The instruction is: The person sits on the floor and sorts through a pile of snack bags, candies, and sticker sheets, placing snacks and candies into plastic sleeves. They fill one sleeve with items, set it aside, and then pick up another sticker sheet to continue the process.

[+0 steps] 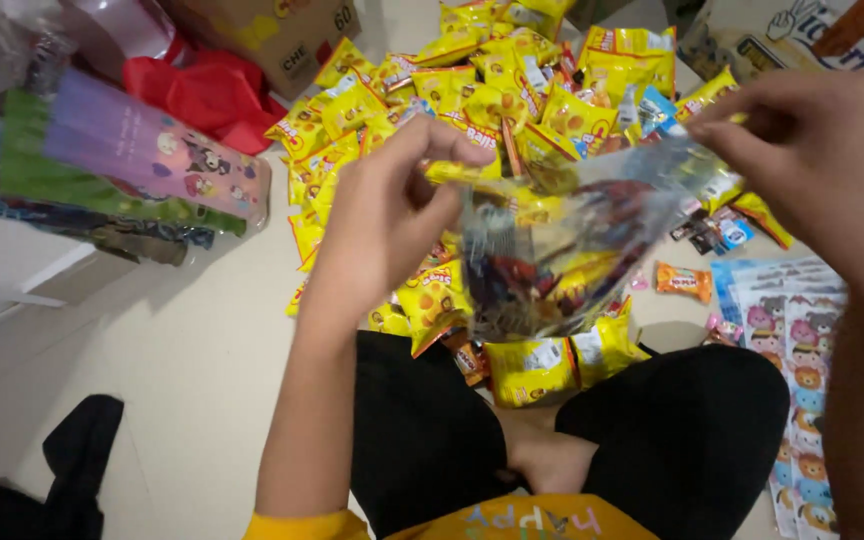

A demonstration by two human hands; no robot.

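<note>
left hand (387, 215) is pinching the left top edge of a clear plastic bag (562, 250), thumb and fingers (452, 145) pressed together on the film; right hand (812, 160) is gripping the bag's right top corner, fingers curled shut on it; bag is hanging stretched between both hands above the person's crossed legs, dark printed pattern showing through; yellow snack packets (482, 90) are lying heaped on the floor (182, 350) behind it; sticker sheets (792, 330) are sitting at right; red cloth (202, 95) is lying at top left.
</note>
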